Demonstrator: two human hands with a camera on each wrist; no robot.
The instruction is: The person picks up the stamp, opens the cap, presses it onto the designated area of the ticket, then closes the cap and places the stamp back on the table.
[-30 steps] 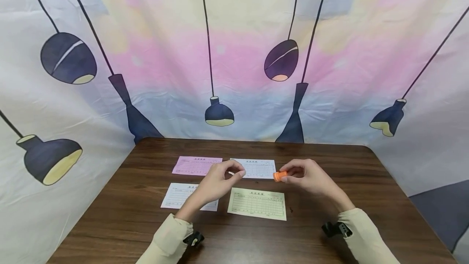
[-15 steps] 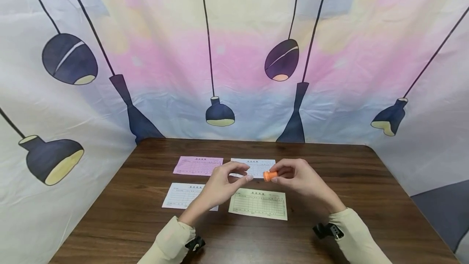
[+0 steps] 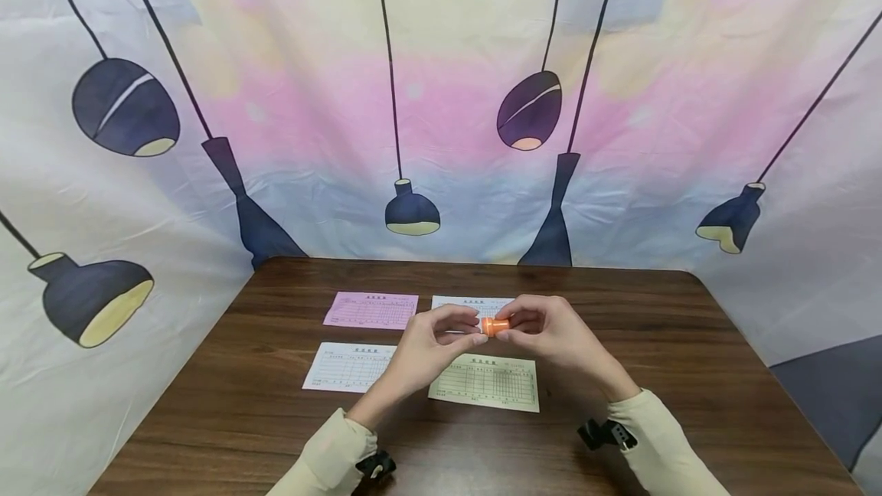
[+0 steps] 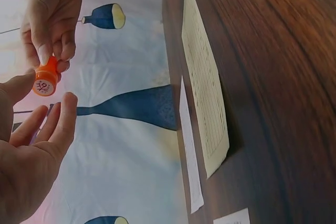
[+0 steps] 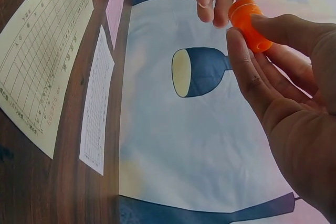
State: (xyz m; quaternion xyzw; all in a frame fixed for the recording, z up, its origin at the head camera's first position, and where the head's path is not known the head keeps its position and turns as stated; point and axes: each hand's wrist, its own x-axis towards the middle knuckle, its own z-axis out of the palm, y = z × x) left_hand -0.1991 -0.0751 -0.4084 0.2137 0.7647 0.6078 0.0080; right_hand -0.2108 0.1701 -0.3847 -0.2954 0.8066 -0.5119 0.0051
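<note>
My right hand pinches a small orange stamp between thumb and fingers, held up above the papers. In the left wrist view the round end of the stamp faces the left hand and shows a red pattern on white. My left hand has its thumb and fingers spread apart around that end, the thumb tip right at its edge. Below the hands lie a yellow-green form and a white form, the latter partly hidden by the fingers.
A pink form lies at the back left of the brown wooden table, with another white form in front of it, partly covered by the left forearm. A curtain printed with lamps hangs behind the table.
My right hand has moved left with the orange stamp, toward the left hand. The left hand has shifted slightly right, and its fingertips are now at the stamp's end.
</note>
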